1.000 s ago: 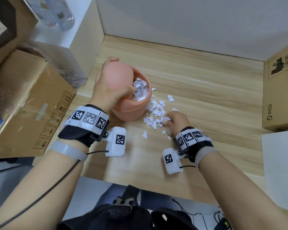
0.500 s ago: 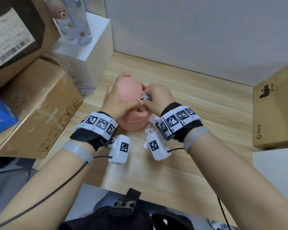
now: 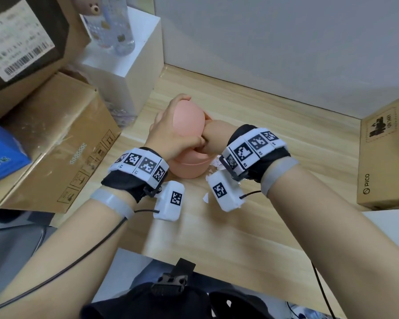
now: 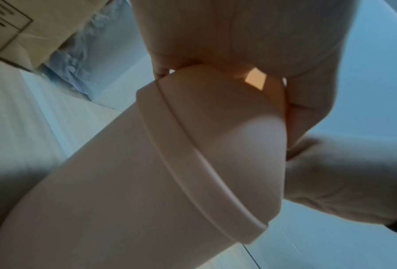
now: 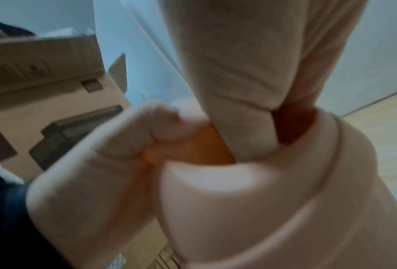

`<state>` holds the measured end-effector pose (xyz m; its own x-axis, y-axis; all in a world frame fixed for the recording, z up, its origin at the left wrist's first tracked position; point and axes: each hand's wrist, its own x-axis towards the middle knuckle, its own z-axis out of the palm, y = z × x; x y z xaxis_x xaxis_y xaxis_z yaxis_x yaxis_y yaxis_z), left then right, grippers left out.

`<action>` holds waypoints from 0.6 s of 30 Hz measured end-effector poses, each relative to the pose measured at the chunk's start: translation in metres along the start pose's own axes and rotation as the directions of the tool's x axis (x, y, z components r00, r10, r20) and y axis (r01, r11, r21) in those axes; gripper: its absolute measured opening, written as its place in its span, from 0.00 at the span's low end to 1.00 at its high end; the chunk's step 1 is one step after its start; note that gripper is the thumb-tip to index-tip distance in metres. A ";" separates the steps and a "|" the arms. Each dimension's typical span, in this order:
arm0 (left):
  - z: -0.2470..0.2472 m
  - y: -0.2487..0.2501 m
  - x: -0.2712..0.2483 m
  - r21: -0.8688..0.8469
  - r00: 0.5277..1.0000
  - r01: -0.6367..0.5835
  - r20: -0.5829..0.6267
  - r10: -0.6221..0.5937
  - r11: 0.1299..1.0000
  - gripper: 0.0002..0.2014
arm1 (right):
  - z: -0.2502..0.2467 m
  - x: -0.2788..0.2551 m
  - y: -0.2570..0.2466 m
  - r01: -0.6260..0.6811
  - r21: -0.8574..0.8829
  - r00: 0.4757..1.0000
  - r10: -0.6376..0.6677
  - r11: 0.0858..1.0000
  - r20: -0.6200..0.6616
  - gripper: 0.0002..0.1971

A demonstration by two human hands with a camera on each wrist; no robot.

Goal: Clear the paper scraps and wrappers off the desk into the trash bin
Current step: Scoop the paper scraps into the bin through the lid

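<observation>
Pink trash bin [image 3: 189, 168], domed swing lid [image 3: 188, 118]

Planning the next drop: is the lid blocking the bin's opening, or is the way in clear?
Nothing visible blocks it. The left hand holds the lid tipped back, and the right hand's fingers reach down into the bin through the gap. A few scraps lie beside the bin.

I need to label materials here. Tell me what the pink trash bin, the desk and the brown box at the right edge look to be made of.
Trash bin: apparently moulded plastic, matte; smooth seamless wall, and light glows orange through the lid.
Desk: wood or wood-look laminate, light planks with printed-looking grain; which one is unclear.
Box: brown cardboard, matte, with black printing.
</observation>
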<state>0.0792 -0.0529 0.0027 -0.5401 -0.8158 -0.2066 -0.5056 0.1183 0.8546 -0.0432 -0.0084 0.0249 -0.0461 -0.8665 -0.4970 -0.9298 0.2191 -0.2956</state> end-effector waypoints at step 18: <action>0.006 -0.006 0.003 -0.070 0.999 0.045 -0.012 -0.046 0.997 0.38 | 0.000 0.029 -0.002 -0.382 0.865 0.914 0.270 0.324 0.303 0.49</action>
<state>0.0768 -0.0526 -0.0063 -0.5079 -0.8274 -0.2397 -0.4807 0.0414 0.8759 -0.0427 -0.0336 0.0113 -0.1825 -0.5971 -0.7811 0.0323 0.7904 -0.6118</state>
